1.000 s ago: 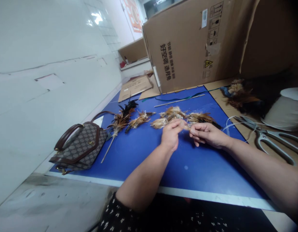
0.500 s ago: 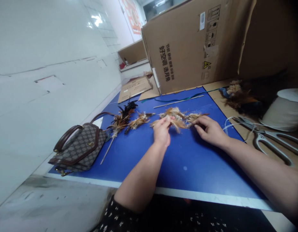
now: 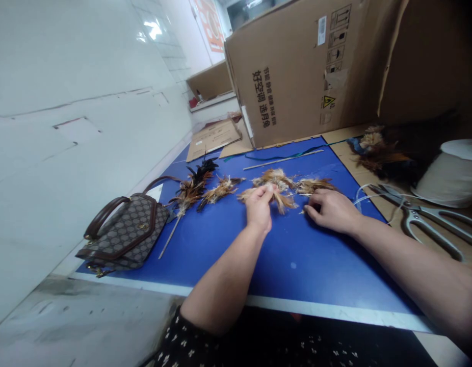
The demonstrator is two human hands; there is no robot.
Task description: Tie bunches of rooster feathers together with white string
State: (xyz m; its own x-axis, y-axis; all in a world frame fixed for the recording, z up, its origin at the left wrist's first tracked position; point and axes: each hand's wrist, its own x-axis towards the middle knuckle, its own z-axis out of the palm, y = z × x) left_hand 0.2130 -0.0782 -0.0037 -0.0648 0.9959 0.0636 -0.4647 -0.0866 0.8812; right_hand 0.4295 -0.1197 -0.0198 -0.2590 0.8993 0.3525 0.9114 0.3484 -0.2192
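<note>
Two bare hands showed in the head view, reaching from the near side over a blue tabletop [image 3: 297, 275]. The left hand [image 3: 260, 208] was closed, thumb against fingers, gripping a tan feather tuft [image 3: 284, 203] that fanned out to the right of its fingertips, near the middle of the table. The right hand [image 3: 331, 209] was near it on the right, fingers curled and back turned up; a small pale scrap [image 3: 302, 212] showed at its fingertips, and whether that hand held anything could not be told.

Just beyond the left hand lay a loose heap of cream and brown feathers [image 3: 274, 177]; beyond the right hand lay a darker brown feather bunch [image 3: 314, 185]. Farther left came a small feather bundle [image 3: 220, 191], then a black-and-brown feather plume [image 3: 192, 191] on a pale stick [image 3: 170, 238] pointing toward the near edge. A patterned handbag [image 3: 132, 234] with brown trim sat left of the plume.

Toward the far side, a thin pale rod [image 3: 284, 159] and a teal ribbon [image 3: 305, 151] lay in front of a large cardboard box [image 3: 293, 81] printed with Chinese characters and handling symbols. On the right, metal-handled scissors [image 3: 410, 208] lay near a large pale spool [image 3: 452, 176], with more feathers [image 3: 385, 155] farther off, partly in shadow. A white wall [image 3: 68, 66] filled the left.
</note>
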